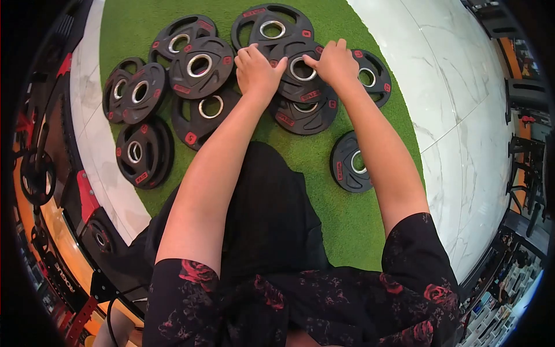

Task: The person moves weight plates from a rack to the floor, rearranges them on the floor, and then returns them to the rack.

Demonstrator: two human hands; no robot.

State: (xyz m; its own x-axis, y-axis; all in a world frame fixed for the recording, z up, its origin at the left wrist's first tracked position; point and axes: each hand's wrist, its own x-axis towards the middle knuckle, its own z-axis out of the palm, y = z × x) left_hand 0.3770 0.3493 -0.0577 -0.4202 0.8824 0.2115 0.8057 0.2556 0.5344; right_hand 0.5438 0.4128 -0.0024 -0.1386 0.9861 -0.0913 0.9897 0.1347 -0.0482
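Note:
Both hands are at a black weight plate (298, 88) with a silver centre ring and red markings. My left hand (258, 70) is at its left edge, the fingers bent over the rim and the thumb toward the ring. My right hand (335, 62) grips its right edge, thumb near the ring. This plate overlaps a larger plate (273, 13) above it and another plate (309, 122) below. Left of my left hand, a plate (202, 49) lies over others. The undersides of my fingers are hidden.
More plates lie on the green turf (370, 231): a stack (159, 153) at the left, one (346, 163) by my right forearm and one (378, 75) at the right. White marble floor (445, 69) borders the turf. Gym racks stand at both sides.

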